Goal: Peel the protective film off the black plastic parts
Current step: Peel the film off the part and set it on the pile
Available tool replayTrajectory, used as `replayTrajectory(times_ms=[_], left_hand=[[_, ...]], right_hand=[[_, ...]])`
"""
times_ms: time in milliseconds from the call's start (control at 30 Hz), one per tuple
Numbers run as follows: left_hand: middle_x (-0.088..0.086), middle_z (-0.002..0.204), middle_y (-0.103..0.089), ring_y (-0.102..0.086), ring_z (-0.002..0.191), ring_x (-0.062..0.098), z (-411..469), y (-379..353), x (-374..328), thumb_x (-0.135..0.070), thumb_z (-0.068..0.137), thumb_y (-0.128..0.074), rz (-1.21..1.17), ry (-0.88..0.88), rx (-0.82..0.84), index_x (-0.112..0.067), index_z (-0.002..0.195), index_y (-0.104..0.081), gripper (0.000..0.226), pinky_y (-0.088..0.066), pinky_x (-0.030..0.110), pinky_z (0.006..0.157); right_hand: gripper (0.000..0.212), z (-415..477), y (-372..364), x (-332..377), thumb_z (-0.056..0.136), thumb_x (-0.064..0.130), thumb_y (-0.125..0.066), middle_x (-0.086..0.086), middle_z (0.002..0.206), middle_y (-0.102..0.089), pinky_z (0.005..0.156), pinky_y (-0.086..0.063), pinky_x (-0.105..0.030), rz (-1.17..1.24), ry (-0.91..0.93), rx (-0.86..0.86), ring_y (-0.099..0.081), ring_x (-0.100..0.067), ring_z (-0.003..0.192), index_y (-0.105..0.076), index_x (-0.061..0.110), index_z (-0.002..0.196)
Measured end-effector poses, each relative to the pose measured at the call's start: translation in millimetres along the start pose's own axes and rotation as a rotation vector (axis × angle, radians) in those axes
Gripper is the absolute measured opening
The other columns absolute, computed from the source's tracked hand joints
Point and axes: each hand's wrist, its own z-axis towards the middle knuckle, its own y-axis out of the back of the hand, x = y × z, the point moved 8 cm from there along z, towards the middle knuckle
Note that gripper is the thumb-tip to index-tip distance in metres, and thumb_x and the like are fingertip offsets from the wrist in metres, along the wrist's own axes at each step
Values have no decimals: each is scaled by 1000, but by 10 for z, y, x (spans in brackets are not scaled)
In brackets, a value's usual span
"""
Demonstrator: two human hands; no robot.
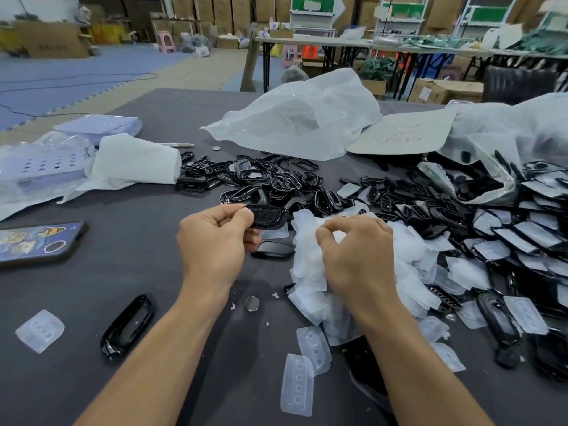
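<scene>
Left hand [215, 244] held one black part [270, 217] by its end, thumb and forefinger curled round it, raised just above the grey table [138, 256]. Right hand [356, 256] sat over the film heap [307, 272], fingers curled, thumb and fingertips pinching a scrap of film [338, 237]. I noted the unpeeled parts [522, 235] piled to the right, a phone [37, 241] far left and a coin cell [252, 303] between the forearms.
</scene>
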Motion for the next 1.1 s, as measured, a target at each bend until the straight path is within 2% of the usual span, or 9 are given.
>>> replayTrajectory(times_ms=[200, 267, 333, 433, 633, 733, 833, 967, 1100], left_hand=[[7, 63, -75, -69, 50, 16, -14, -28, 35, -5, 91, -70, 12, 21, 15, -19, 80, -78, 20, -54, 23, 49], [7, 63, -75, -69, 50, 16, -34, -41, 22, -4, 91, -70, 9, 17, 20, -19, 80, -78, 21, -54, 23, 49], [7, 61, -74, -67, 48, 16, -60, -57, -11, 1, 91, -68, -37, 6, 38, -16, 80, -78, 22, -53, 22, 47], [10, 61, -70, -60, 44, 16, -104, -171, -61, 4, 87, -68, -170, 20, 222, -13, 96, -81, 23, -49, 23, 45], [11, 58, -64, -53, 41, 16, -291, -462, -57, -9, 75, -70, -127, 82, 623, -18, 107, -82, 36, -46, 20, 46], [14, 64, -69, -53, 43, 12, -266, -436, -39, -1, 85, -72, -128, 83, 530, -15, 93, -85, 21, -46, 19, 47], [19, 74, -75, -57, 46, 12, -236, -373, -28, 3, 90, -67, -111, 90, 394, -6, 88, -84, 19, -48, 19, 47], [8, 65, -73, -58, 44, 9, -119, -191, 102, 1, 95, -62, -372, 274, 149, -10, 70, -81, 34, -49, 17, 44], [8, 65, -72, -58, 44, 10, -78, -136, 112, 1, 94, -65, -359, 273, 128, -7, 85, -78, 18, -48, 18, 43]], right_hand=[[9, 2, 97, -11, 92, 22, -75, 6, 97, -78, 109, -36, -37, 41, -37, -110, -35, 9, 93, -82, 27, 90], [12, 5, 102, -19, 89, 21, -78, 14, 100, -77, 108, -44, -33, 217, -91, -93, -55, 5, 102, -82, 32, 88], [21, 6, 99, -47, 87, 22, -81, 22, 87, -76, 90, -53, -19, 374, -160, -76, -68, 3, 92, -78, 41, 79], [26, 19, 77, -73, 87, 19, -81, 15, 68, -74, 62, -52, -14, 532, -195, -39, -68, -1, 63, -78, 37, 68], [18, 26, -43, -33, 91, 14, -75, -1, 62, -72, 54, -53, -33, 638, -197, 66, -62, -17, 53, -78, 24, 76], [14, 12, -79, 18, 87, 18, -79, -2, 62, -73, 52, -54, -39, 606, -132, 140, -66, -26, 54, -79, 29, 78], [12, 9, -127, 44, 84, 15, -81, -4, 62, -74, 50, -49, -30, 648, -122, 234, -65, -21, 50, -81, 24, 77], [17, 50, -17, -72, 83, 5, -81, -7, 64, -74, 54, -50, -26, 708, -196, 164, -64, -18, 52, -81, 19, 73], [16, 33, 150, -179, 90, 35, -79, 12, 102, -78, 88, -59, -35, 339, -215, 30, -71, -6, 91, -80, 35, 106]])
